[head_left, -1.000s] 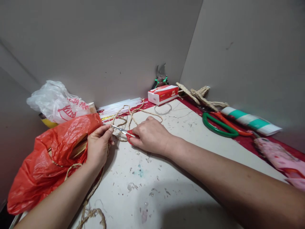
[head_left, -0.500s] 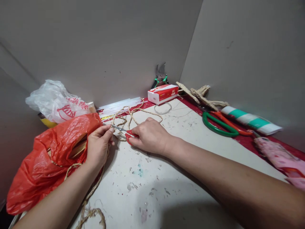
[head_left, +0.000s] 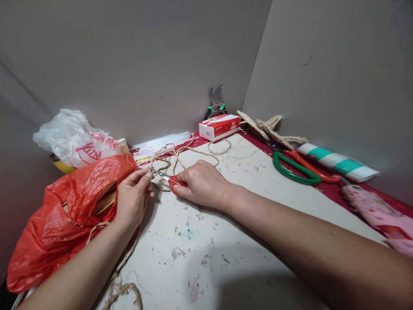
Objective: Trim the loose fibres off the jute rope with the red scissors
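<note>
Two grey walls (head_left: 135, 51), meeting in a corner; one white table (head_left: 245, 176) below, flecked with scraps. One red bag (head_left: 74, 189) at the worker's left, wood showing through its mouth. One white bag (head_left: 69, 137) behind it, red print. Rope (head_left: 131, 286), braided: loops lie beyond the hands, more trails under the left forearm; number of lengths unclear. One green-and-white roll (head_left: 338, 162) at far right. Two bare hands: left hand (head_left: 133, 196) pinches rope between thumb and fingers; right hand (head_left: 204, 185) closed around the scissors' handles. One green handle (head_left: 300, 165), one orange handle (head_left: 325, 177), side by side near the roll. One red-and-white box (head_left: 220, 128) by the back wall, one pruner (head_left: 217, 103) upright behind it. White sticks (head_left: 161, 144), overlapping, uncountable from here. One pair of scissors (head_left: 171, 180), red-handled, between the hands over the table; tips at the left fingertips, pointing to the worker's left and slightly away. Long axis slants across the table, nearer sideways than straight ahead. One thin ring (head_left: 220, 153) lies just before the box.
</note>
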{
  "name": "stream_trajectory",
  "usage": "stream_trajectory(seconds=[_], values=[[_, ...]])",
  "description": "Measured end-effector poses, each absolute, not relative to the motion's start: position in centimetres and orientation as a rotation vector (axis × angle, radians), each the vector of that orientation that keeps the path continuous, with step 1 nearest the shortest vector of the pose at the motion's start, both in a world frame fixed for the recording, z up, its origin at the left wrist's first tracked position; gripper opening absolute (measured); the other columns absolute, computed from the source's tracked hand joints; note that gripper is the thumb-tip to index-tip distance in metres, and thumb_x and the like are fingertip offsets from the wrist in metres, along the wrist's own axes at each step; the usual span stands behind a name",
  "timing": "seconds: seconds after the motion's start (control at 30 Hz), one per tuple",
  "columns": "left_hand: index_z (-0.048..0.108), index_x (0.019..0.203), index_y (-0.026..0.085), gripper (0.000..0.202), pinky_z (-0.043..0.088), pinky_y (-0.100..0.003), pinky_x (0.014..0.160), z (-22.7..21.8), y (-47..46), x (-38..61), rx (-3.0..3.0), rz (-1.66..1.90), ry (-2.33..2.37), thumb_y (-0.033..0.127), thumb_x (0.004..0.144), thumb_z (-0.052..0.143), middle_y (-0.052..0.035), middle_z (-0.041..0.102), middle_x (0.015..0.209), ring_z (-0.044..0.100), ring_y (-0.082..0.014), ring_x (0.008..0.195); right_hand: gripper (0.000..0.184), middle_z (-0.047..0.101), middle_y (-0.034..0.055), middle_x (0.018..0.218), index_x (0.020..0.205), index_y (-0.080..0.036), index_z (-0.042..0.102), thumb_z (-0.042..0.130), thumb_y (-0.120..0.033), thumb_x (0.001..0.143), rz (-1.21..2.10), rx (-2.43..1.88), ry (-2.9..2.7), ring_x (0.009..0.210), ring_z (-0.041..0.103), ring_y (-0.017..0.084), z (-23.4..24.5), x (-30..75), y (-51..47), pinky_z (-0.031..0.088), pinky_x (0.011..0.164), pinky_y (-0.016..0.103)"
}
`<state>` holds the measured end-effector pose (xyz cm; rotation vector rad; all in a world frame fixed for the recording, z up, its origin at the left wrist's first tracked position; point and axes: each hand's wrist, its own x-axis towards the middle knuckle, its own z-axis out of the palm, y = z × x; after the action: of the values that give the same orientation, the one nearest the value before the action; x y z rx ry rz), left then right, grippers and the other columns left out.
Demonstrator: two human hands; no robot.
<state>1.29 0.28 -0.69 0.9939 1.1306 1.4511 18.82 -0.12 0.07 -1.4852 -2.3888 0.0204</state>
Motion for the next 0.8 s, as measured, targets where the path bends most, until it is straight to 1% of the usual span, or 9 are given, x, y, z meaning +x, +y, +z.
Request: stream_trajectory(seconds=[0.1, 0.23, 0.33, 0.4, 0.53, 0.63, 0.7, 0.8], values=[[0.069, 0.081, 0.013, 0.03, 0.038, -0.018, 0.04, -0.67, 0.27, 1.36, 0.985, 1.453, 1.133, 0.023, 0.055, 0.082, 0.0039, 0.057, 0.058, 0.045, -0.0052, 0.046, 0.034, 0.066, 0.0012, 0.06, 0.066, -0.022, 0.067, 0.047, -0.044, 0.081, 0.014, -1.543, -2.329, 0.056, 0.05, 0.015, -0.14, 18.85, 0.0, 0.025, 0.058, 0.031], [0.068, 0.08, 0.014, 0.031, 0.039, -0.018, 0.04, -0.76, 0.23, 1.36, 0.987, 1.43, 1.107, 0.024, 0.054, 0.082, 0.0041, 0.057, 0.058, 0.045, -0.0055, 0.045, 0.037, 0.069, 0.0039, 0.068, 0.071, -0.021, 0.067, 0.045, -0.048, 0.081, -0.047, -1.531, -2.348, 0.063, 0.055, 0.017, -0.16, 18.84, 0.01, 0.029, 0.066, 0.033], [0.066, 0.08, 0.014, 0.029, 0.038, -0.018, 0.04, -0.78, 0.19, 1.36, 0.985, 1.405, 1.083, 0.022, 0.056, 0.082, 0.0039, 0.057, 0.058, 0.045, -0.0054, 0.045, 0.04, 0.071, 0.0079, 0.076, 0.076, -0.019, 0.069, 0.044, -0.05, 0.083, -0.12, -1.53, -2.406, 0.07, 0.058, 0.02, 0.09, 18.7, -0.14, 0.03, 0.071, 0.036], [0.067, 0.08, 0.013, 0.029, 0.038, -0.018, 0.04, -0.76, 0.18, 1.37, 0.981, 1.402, 1.075, 0.021, 0.056, 0.081, 0.0038, 0.057, 0.058, 0.046, -0.0054, 0.045, 0.041, 0.071, 0.009, 0.076, 0.077, -0.018, 0.069, 0.043, -0.047, 0.085, -0.135, -1.549, -2.449, 0.071, 0.059, 0.021, 0.31, 18.58, -0.24, 0.03, 0.072, 0.036], [0.068, 0.08, 0.013, 0.028, 0.038, -0.017, 0.04, -0.69, 0.23, 1.31, 0.967, 1.389, 1.064, 0.02, 0.056, 0.081, 0.0041, 0.056, 0.058, 0.045, -0.0046, 0.045, 0.038, 0.071, 0.007, 0.072, 0.075, -0.018, 0.069, 0.042, -0.041, 0.089, -0.12, -1.559, -2.503, 0.067, 0.058, 0.019, 0.5, 18.52, -0.21, 0.029, 0.072, 0.036], [0.067, 0.083, 0.013, 0.027, 0.038, -0.017, 0.04, -0.67, 0.25, 1.16, 0.983, 1.372, 1.039, 0.02, 0.06, 0.079, 0.003, 0.059, 0.061, 0.045, -0.0043, 0.044, 0.036, 0.07, 0.0038, 0.071, 0.075, -0.021, 0.07, 0.042, -0.039, 0.09, -0.05, -1.548, -2.44, 0.063, 0.056, 0.016, 0.28, 18.71, 0.04, 0.028, 0.068, 0.033], [0.066, 0.086, 0.014, 0.025, 0.038, -0.017, 0.041, -0.68, 0.25, 1.05, 0.998, 1.354, 1.016, 0.021, 0.064, 0.077, 0.001, 0.062, 0.064, 0.045, -0.0045, 0.044, 0.036, 0.07, 0.0024, 0.069, 0.074, -0.022, 0.07, 0.042, -0.039, 0.089, -0.015, -1.565, -2.354, 0.06, 0.054, 0.015, 0.04, 18.88, 0.23, 0.027, 0.064, 0.031], [0.064, 0.087, 0.014, 0.023, 0.038, -0.018, 0.041, -0.66, 0.27, 0.96, 1.006, 1.325, 0.984, 0.022, 0.068, 0.074, -0.0009, 0.065, 0.068, 0.045, -0.0047, 0.043, 0.038, 0.068, 0.0022, 0.064, 0.071, -0.022, 0.07, 0.044, -0.045, 0.085, -0.022, -1.582, -2.252, 0.059, 0.053, 0.015, -0.28, 19.01, 0.37, 0.025, 0.06, 0.031]])
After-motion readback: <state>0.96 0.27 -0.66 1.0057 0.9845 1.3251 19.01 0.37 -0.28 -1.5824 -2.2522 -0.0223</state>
